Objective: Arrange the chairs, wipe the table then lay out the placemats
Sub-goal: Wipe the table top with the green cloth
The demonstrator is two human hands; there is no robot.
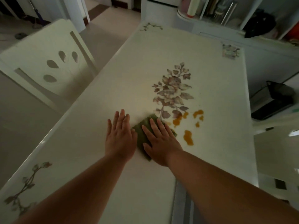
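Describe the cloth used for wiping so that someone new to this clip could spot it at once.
Start at the white table with the large printed flower spray. Just below that print lies the green cloth, flat under the right hand, with the left hand beside it. Its scalloped edge and green colour distinguish it from the orange spills alongside.

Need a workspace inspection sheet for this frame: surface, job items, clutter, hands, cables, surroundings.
Surface: white table with flower print; orange spills right of the hands, unwiped.
Job's things: green cloth flat on the table; no placemats seen; white chair at the table's left side.
Clutter: small floral square at the far right corner.
Grippers: left hand flat on the table beside the cloth; right hand pressed flat on the cloth.
Cables: nothing seen.
Surroundings: shelves beyond the table; black bin at right.
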